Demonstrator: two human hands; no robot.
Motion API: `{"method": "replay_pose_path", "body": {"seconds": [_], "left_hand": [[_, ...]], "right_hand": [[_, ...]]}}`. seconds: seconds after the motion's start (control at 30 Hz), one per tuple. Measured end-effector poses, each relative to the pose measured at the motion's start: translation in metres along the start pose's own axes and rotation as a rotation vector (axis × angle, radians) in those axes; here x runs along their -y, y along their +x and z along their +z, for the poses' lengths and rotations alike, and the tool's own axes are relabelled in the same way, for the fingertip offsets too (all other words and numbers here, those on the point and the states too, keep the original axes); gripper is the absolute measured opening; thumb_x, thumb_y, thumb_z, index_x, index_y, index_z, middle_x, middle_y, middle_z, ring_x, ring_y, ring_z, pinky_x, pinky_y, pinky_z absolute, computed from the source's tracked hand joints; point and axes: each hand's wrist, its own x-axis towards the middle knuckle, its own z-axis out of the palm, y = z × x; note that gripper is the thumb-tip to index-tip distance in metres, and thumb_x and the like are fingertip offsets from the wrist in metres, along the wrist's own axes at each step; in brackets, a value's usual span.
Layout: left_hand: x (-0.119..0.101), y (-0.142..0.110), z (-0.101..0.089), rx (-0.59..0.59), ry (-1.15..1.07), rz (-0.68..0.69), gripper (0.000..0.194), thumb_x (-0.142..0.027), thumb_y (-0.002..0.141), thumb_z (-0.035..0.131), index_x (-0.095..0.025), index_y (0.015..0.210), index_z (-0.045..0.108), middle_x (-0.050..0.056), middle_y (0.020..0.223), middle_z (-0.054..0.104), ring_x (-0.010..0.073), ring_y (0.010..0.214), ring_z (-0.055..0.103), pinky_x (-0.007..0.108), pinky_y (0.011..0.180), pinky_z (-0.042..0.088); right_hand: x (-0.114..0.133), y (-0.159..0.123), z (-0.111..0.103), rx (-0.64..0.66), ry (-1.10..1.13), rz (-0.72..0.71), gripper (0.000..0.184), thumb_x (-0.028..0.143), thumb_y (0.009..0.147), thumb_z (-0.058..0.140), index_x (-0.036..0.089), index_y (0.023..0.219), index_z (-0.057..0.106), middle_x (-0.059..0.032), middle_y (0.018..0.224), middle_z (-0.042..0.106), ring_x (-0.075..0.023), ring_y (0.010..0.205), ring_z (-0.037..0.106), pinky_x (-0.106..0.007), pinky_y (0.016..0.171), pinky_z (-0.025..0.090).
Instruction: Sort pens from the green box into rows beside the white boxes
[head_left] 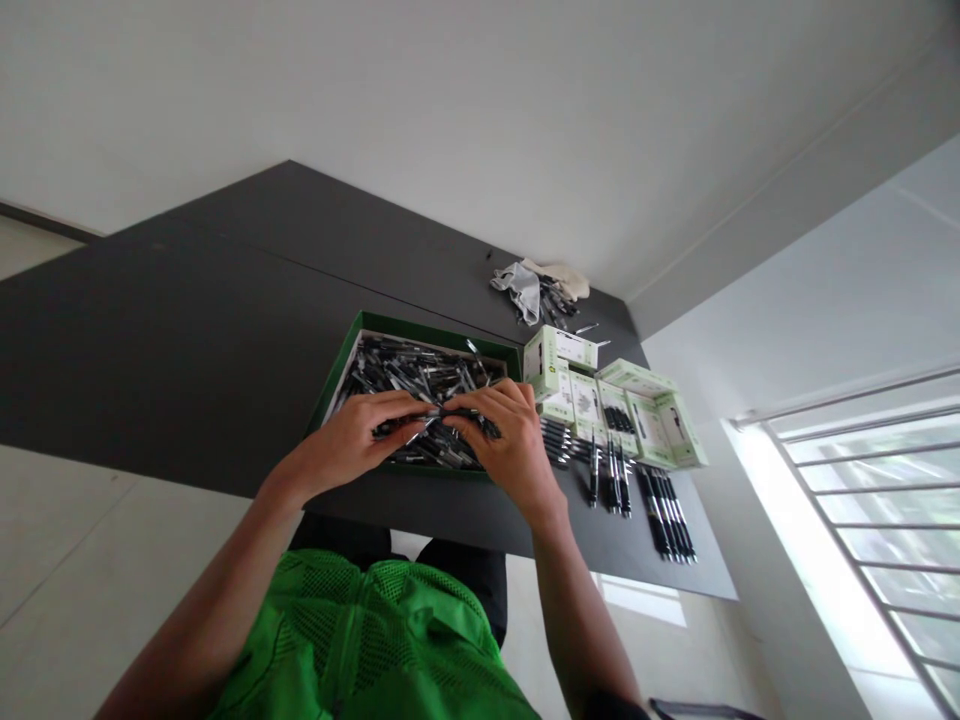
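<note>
Well, closest to my remote camera was the wearer's green mesh vest point(375, 640), with both hands raised just past the near edge of the tabletop point(187, 330). The left hand point(356, 435) and right hand point(510, 435) pinched what looked like a slim pen point(437, 411) over a green box point(420, 328); the fingers hid much of it. I judged it light, stiff and rather slick, best taken mid-barrel, its tip the delicate part. Loose pens point(405, 377) filled the box in a jumble. Toward the tabletop's near right corner lay a neat row of pens point(667, 515). Farther in, by the right edge, stood pale green cartons point(540, 365), at least one holding pens; they bore printing, but I could read no word or brand. Near the far right corner lay a grey cloth point(520, 288) and a beige cloth point(568, 279).
</note>
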Motion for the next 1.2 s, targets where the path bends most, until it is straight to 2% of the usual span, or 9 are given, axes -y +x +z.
{"method": "replay_pose_path", "body": {"seconds": [0.5,0.6,0.7,0.77,0.83,0.9,1.0,1.13,1.2], "left_hand": [[0.003,0.000,-0.001,0.020,-0.006,0.043,0.033,-0.039,0.110,0.057,-0.024,0.133,0.076,0.008,0.125,0.080,0.0205,0.111,0.076,0.033,0.098,0.059],[0.003,0.000,-0.001,0.024,0.003,0.059,0.032,-0.036,0.110,0.057,-0.025,0.133,0.076,0.007,0.121,0.080,0.0201,0.109,0.076,0.032,0.097,0.059],[0.001,0.001,-0.001,0.023,0.009,0.075,0.032,-0.034,0.110,0.057,-0.025,0.133,0.077,0.007,0.118,0.080,0.0201,0.105,0.077,0.032,0.095,0.060],[-0.001,0.001,-0.001,0.019,0.010,0.079,0.031,-0.034,0.109,0.059,-0.026,0.132,0.078,0.007,0.117,0.080,0.0207,0.105,0.077,0.033,0.095,0.061],[-0.002,0.002,-0.002,0.007,0.002,0.079,0.030,-0.033,0.108,0.060,-0.026,0.131,0.078,0.007,0.117,0.081,0.0213,0.105,0.077,0.033,0.094,0.061],[-0.003,0.002,-0.002,-0.002,-0.011,0.082,0.029,-0.032,0.108,0.061,-0.026,0.130,0.079,0.007,0.117,0.081,0.0213,0.105,0.077,0.032,0.092,0.061],[-0.004,0.002,-0.002,0.007,-0.025,0.089,0.028,-0.031,0.107,0.063,-0.027,0.130,0.079,0.006,0.115,0.080,0.0202,0.104,0.077,0.030,0.090,0.060],[-0.002,0.001,-0.002,0.016,-0.021,0.099,0.029,-0.028,0.107,0.064,-0.028,0.132,0.078,0.005,0.114,0.080,0.0189,0.103,0.076,0.028,0.089,0.059],[-0.001,0.001,-0.002,0.017,-0.012,0.109,0.029,-0.028,0.106,0.065,-0.028,0.132,0.078,0.005,0.113,0.079,0.0187,0.102,0.076,0.028,0.089,0.058]], "right_hand": [[0.003,-0.001,0.011,-0.022,0.015,0.022,0.011,0.037,0.103,0.073,0.029,0.104,0.081,0.0007,0.092,0.083,-0.0209,0.088,0.068,-0.041,0.089,0.043],[-0.002,0.001,0.016,-0.029,-0.076,0.022,0.027,0.047,0.104,0.069,0.026,0.090,0.080,-0.0015,0.078,0.077,-0.0199,0.076,0.065,-0.040,0.085,0.041],[-0.004,0.002,0.015,0.039,-0.162,0.023,0.048,0.050,0.109,0.060,0.023,0.070,0.071,-0.0021,0.066,0.068,-0.0184,0.066,0.060,-0.040,0.083,0.038],[-0.003,0.000,0.009,0.088,-0.118,0.020,0.038,0.045,0.110,0.058,0.022,0.085,0.074,-0.0015,0.070,0.070,-0.0188,0.068,0.062,-0.039,0.084,0.038],[0.000,-0.004,0.002,0.107,-0.014,0.023,0.022,0.040,0.107,0.063,0.022,0.115,0.072,-0.0011,0.084,0.076,-0.0200,0.078,0.067,-0.038,0.088,0.040],[0.002,-0.010,-0.005,0.113,0.067,0.028,0.026,0.033,0.103,0.068,0.025,0.127,0.067,-0.0004,0.096,0.079,-0.0200,0.084,0.069,-0.037,0.091,0.043],[0.002,-0.015,-0.008,0.103,0.100,0.025,0.015,0.023,0.101,0.067,0.027,0.115,0.071,0.0016,0.097,0.081,-0.0179,0.081,0.069,-0.037,0.091,0.043],[-0.001,-0.015,-0.002,0.046,0.077,0.040,0.004,0.028,0.100,0.073,0.024,0.101,0.074,0.0032,0.085,0.081,-0.0163,0.073,0.067,-0.037,0.087,0.042],[-0.003,-0.013,0.002,0.056,0.033,0.053,0.025,0.033,0.105,0.067,0.023,0.082,0.071,0.0033,0.073,0.077,-0.0146,0.063,0.062,-0.038,0.087,0.040]]}}
